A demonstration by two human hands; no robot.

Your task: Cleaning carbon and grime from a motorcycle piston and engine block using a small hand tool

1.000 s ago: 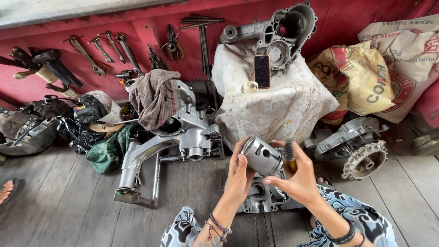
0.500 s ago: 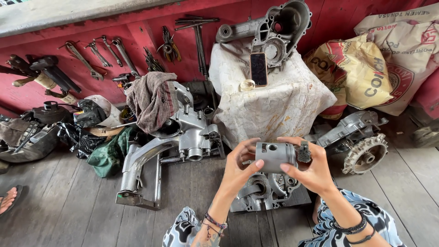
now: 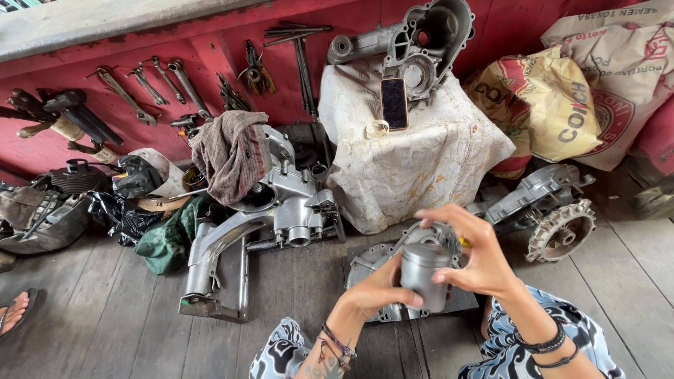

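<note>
**Piston turned upright, hands lower over the case**

Change: a second ago the piston (image 3: 423, 276) is held higher and lying sideways between both hands, dark pin hole showing. Now it stands upright, crown up, and sits lower in view, right above the engine case (image 3: 372, 263) on the floor planks (image 3: 105, 316). Reads as an inspection turn, part rotated to show another face.

Grip: left hand (image 3: 375, 289) cups the skirt from below-left, thumb across the lower wall. Right hand (image 3: 477, 256) comes over the top right, fingers (image 3: 439, 214) curled narrow round the crown. Both hold the piston; neither is spread wide.

Room and edges:
- Left: big silver casing (image 3: 281, 203) with rag (image 3: 228, 158) draped on it, near but apart from the hands
- Ahead: cloth-covered block (image 3: 421, 161) carrying a phone (image 3: 394, 103) and another casing (image 3: 421, 42); close front edge
- Right: finned part (image 3: 562, 228) just beside the right wrist
- Open planks lie to the lower left; knees in patterned cloth close in below
</note>
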